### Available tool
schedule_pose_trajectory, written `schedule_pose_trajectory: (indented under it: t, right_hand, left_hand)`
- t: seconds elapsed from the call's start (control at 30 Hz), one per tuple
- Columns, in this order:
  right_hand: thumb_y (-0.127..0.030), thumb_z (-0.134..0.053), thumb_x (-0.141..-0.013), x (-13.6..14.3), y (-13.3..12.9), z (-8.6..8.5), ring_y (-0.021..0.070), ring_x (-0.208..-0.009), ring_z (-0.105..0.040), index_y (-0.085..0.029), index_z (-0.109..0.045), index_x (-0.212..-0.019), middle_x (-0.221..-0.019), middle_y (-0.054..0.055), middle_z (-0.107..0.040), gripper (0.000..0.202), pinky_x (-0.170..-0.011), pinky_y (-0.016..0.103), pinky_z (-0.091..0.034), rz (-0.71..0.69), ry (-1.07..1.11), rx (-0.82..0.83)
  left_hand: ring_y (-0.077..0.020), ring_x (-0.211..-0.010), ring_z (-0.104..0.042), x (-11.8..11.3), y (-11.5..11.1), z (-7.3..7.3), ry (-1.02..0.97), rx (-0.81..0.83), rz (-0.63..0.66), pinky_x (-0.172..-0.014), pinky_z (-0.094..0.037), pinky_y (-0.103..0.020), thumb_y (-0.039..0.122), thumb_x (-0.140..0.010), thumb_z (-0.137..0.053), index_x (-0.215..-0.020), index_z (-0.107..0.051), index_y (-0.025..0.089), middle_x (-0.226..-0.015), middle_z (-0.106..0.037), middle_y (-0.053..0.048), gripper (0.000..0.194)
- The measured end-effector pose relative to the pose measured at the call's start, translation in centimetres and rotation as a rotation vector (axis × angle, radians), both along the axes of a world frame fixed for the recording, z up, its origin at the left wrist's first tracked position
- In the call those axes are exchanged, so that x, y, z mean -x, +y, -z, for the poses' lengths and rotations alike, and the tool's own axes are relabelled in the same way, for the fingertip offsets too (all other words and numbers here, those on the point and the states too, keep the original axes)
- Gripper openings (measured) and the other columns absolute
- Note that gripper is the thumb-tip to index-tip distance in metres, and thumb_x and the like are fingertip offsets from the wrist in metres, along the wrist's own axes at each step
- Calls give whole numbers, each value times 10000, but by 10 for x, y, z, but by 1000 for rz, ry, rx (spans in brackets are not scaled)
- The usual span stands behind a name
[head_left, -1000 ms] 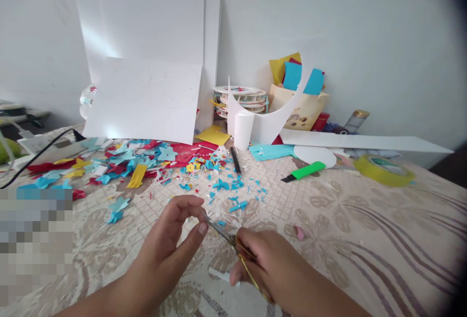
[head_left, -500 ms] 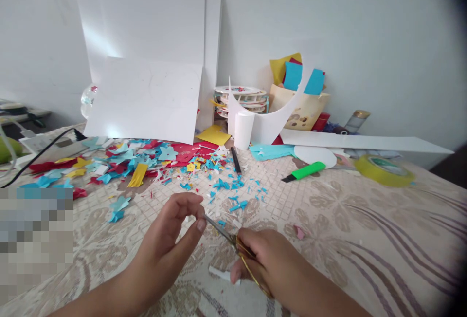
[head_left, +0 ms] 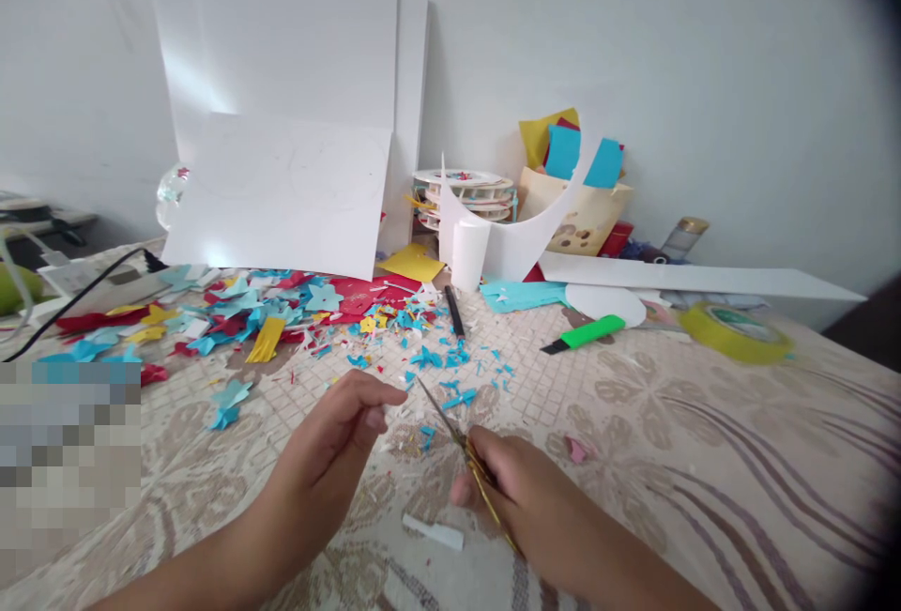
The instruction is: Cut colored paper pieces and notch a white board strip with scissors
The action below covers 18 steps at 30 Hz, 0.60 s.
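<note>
My right hand (head_left: 517,484) grips a pair of scissors (head_left: 457,437) by the gold-coloured handles. Its slim metal blades point up and left, looking nearly closed. Left of the blade tips, my left hand (head_left: 338,437) is held above the cloth with bent fingers and the thumb close beneath the index finger. Anything between those fingers is too hidden to make out. Small blue paper scraps (head_left: 427,437) lie just under the blades. Closer to me, a white strip-like piece (head_left: 433,531) rests on the cloth between my forearms.
Coloured paper flowers (head_left: 239,297) and clippings are heaped at the left. Beyond them, white boards (head_left: 282,189) lean on the wall. A green cutter knife (head_left: 584,334), yellow tape roll (head_left: 736,331) and black pen-like stick (head_left: 454,311) lie on the patterned tablecloth (head_left: 633,423).
My right hand has drawn the scissors slightly away from my left hand, with the tips now pointing more upward. Another blue scrap shows below them, and the white piece is more uncovered.
</note>
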State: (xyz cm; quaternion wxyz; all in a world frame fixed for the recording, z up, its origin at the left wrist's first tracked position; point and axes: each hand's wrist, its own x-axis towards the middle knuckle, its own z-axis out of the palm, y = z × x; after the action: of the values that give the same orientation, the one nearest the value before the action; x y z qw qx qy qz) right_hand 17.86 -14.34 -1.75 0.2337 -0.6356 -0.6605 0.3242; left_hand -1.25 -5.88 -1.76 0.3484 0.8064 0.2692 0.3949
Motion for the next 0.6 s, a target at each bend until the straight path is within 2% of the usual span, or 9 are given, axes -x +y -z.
schedule_pose_trajectory:
  t: [0.23, 0.37, 0.43, 0.6]
  right_hand:
    - [-422, -483, -826, -1, -1, 0, 96, -538, -425, -166, -493, -715, -628, -20, -518, 279, -474, 198, -270, -47, 0, -20]
    - [-256, -527, -798, 0, -3, 1, 79, -519, -429, -172, -500, -740, -625, -36, -524, 106, -459, 181, -260, -81, 107, 38]
    - [-221, -519, -796, 0, -4, 1, 77, -521, -432, -176, -506, -750, -627, -39, -524, 65, -461, 178, -262, -90, 122, 42]
    - [-336, -555, -788, 2, -4, -1, 72, -518, -360, -170, -484, -716, -594, -53, -454, 195, -454, 175, -251, -93, 110, 12]
  left_hand:
    - [-138, -691, -466, -4, 0, -5, -92, 127, -40, -584, -389, -241, 245, -861, -412, -876, -513, 230, -734, -486, 1, 103]
    - [-139, -693, -489, -2, -2, -6, -147, 327, -28, -539, -375, -224, 308, -822, -493, -850, -521, 219, -725, -526, -2, 98]
    - [-129, -686, -492, -1, -1, -6, -181, 393, -27, -548, -378, -217, 310, -797, -537, -812, -527, 212, -721, -535, 2, 100]
    - [-113, -672, -491, -2, -1, -9, -266, 438, 30, -539, -376, -199, 308, -763, -591, -730, -515, 203, -678, -532, 17, 134]
